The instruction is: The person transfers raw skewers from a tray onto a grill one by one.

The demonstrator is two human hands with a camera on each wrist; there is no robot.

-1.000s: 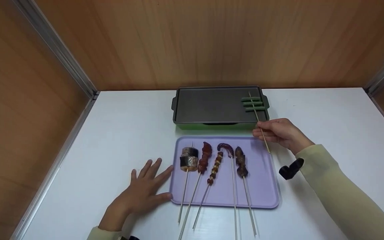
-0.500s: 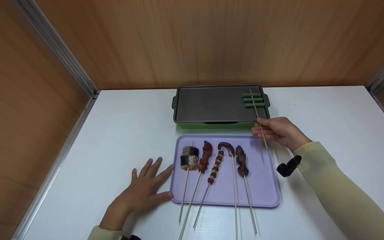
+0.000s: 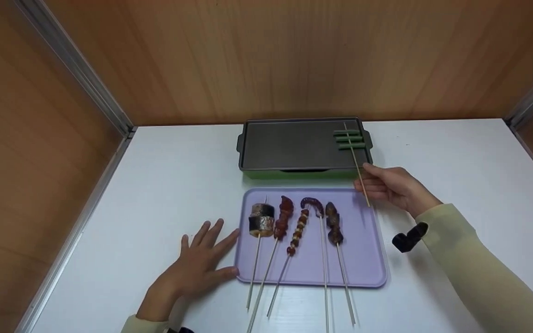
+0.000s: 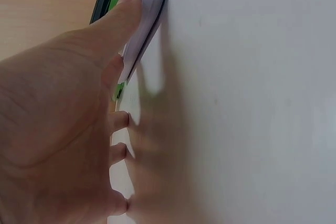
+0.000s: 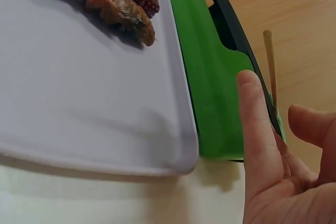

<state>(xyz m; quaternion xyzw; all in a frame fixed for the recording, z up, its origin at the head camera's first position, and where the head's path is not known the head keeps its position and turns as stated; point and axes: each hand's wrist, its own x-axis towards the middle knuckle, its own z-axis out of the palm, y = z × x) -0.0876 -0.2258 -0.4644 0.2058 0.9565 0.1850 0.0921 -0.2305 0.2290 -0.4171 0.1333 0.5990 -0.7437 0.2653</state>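
Note:
In the head view a skewer of green vegetable pieces (image 3: 350,138) lies at the right end of the black griddle plate (image 3: 289,143), its stick jutting past the front edge. My right hand (image 3: 393,187) is beside that stick, thumb and fingers parted around it. The right wrist view shows a gap between thumb (image 5: 310,124) and index finger, with the stick's end (image 5: 270,56) beyond. My left hand (image 3: 192,268) rests with fingers spread at the left side of the purple tray (image 3: 363,268), thumb and index fingertips at its rim.
Several skewers lie on the tray: a black-banded roll (image 3: 262,221), a red one (image 3: 283,219), a thin beaded one (image 3: 298,231), a curled tentacle (image 3: 312,203) and a brown meat one (image 3: 334,224). Their sticks overhang the front rim. A wooden wall (image 3: 294,60) stands behind the griddle.
My right thumb and fingers have parted from the green skewer's stick, and the hand has shifted slightly right. The skewer stays on the griddle plate. My left hand has not moved.

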